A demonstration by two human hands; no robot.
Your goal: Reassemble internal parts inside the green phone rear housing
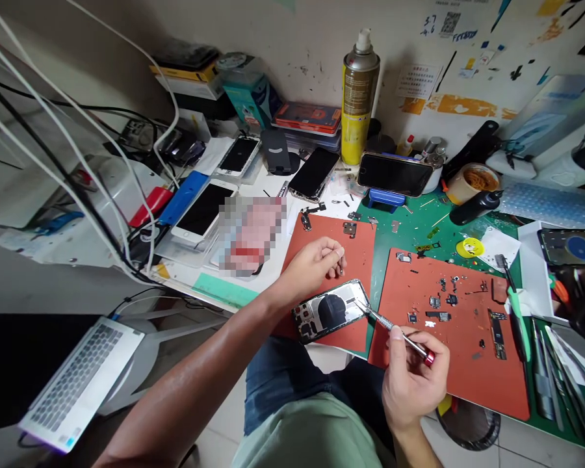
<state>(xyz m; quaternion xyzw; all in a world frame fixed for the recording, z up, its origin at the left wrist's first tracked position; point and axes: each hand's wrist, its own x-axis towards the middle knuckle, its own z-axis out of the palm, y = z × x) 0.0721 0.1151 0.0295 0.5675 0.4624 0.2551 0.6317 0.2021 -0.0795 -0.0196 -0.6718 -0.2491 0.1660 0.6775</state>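
An opened phone housing (335,305) lies on the left red-brown mat (292,260), its inside facing up with a round black pad in the middle and camera openings at the left end. My right hand (414,370) is closed round a slim silver screwdriver (387,322) with a red end cap. The tool's tip reaches the right end of the housing. Just beyond the housing's far edge, my left hand (319,263) is closed with its fingers curled together. Whatever sits between those fingertips is hidden or too small to name.
Small phone parts (439,316) are scattered over the right mat (468,370). Tweezers (548,377) and a green-handled brush (519,318) lie at the right. Behind stand a spray can (359,97) and a propped phone (394,173). A laptop (78,383) is at lower left, below hanging cables.
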